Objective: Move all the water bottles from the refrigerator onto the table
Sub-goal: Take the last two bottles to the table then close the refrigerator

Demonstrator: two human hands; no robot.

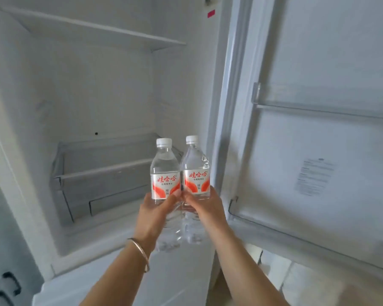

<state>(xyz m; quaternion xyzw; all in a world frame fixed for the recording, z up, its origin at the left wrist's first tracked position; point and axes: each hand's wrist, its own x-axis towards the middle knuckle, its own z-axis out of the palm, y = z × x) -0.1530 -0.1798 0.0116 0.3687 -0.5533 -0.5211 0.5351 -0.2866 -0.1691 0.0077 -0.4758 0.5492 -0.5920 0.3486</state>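
Two clear water bottles with white caps and red-and-white labels stand upright side by side in front of the open refrigerator [93, 89]. My left hand [154, 214] grips the lower half of the left bottle [165, 171]. My right hand [205, 206] grips the lower half of the right bottle [196, 168]. The two bottles touch each other. Both are held in the air just outside the fridge's lower compartment. No table is in view.
Inside the fridge a white shelf [93, 29] sits high up and a grey crisper drawer [102, 173] sits at the bottom; neither holds any bottles. The open door [318, 151] stands to the right with clear door racks [323, 102]. A cabinet with black handles [9, 286] is at lower left.
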